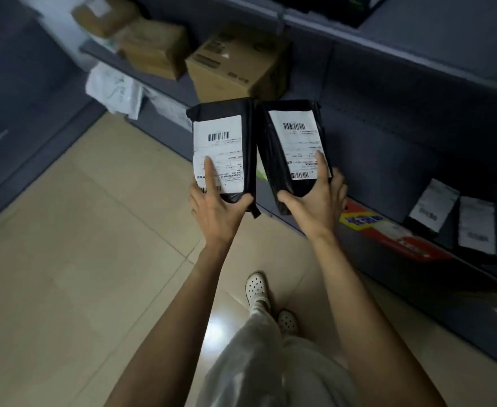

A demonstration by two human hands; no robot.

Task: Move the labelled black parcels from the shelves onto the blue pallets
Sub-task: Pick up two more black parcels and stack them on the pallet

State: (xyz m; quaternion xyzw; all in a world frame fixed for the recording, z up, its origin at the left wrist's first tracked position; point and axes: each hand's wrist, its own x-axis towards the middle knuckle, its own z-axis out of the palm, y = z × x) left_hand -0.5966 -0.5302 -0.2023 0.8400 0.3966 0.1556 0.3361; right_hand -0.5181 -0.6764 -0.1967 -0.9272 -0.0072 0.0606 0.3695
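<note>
While both parcels are already off the shelves and in hand, the relation that matters now is where they must go, and no blue pallet shows anywhere in the frame, so which way the carry runs cannot be told. The left hand (219, 208) grips the left parcel (222, 148) by its lower end, thumb wrapped under the bottom right corner and forefinger laid flat up the white label, fingers closed around the pack. The right hand (314, 205) grips the right parcel (292, 151) the same way, thumb at the lower left corner, forefinger up the label, the other fingers curled behind its right edge. Both parcels sit at centre frame, side by side and nearly touching, long axes pointing away from the wrists toward the top of the frame, the right one tilted slightly leftward at its top. Both forearms reach forward from the bottom of the frame, roughly parallel, wrists straight. Two more labelled parcels (453, 218) lean on the lower shelf (388, 177) at the right edge, nearer the right hand; cardboard boxes (235, 66) sit on a shelf at upper centre. The next move likely calls for turning away from the shelving over the tiled floor (79, 245).
</note>
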